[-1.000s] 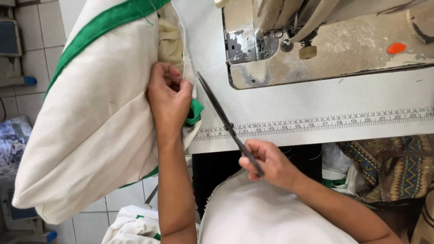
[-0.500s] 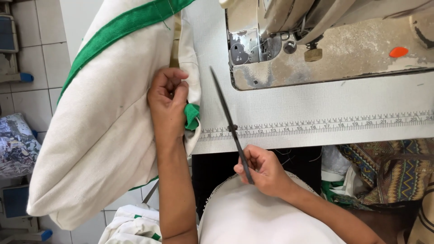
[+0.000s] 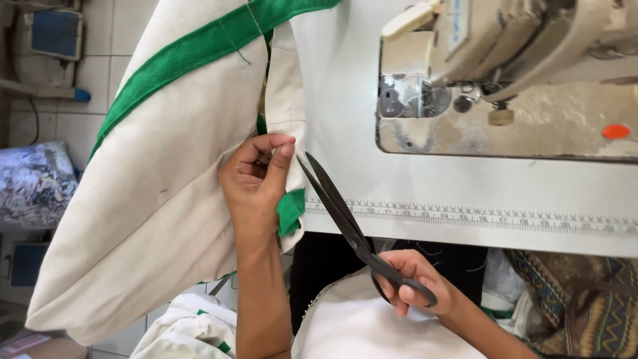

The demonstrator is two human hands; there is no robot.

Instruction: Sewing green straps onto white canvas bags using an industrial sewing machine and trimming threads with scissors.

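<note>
The cream cloth bag (image 3: 166,199) with its green band (image 3: 193,53) hangs off the left edge of the counter (image 3: 465,193), and it sits nearer the camera than a second ago. The left hand (image 3: 256,183) grips its seam edge, thumb and fingers pinched narrow on the cloth fold right beside the counter's corner. The black scissors (image 3: 339,206) have swung up: a second ago they lay slanted across the counter front, and now their tips, parted a little, touch or nearly touch the pinched edge just by the left thumb. That looks like a snip being lined up at the seam, likely on a loose thread, though no thread shows clearly. The right hand (image 3: 415,286) is closed through the scissor handles below the counter's ruler strip (image 3: 498,216). Above the counter stands the sewing machine (image 3: 505,40), idle, well right of the bag.
</note>
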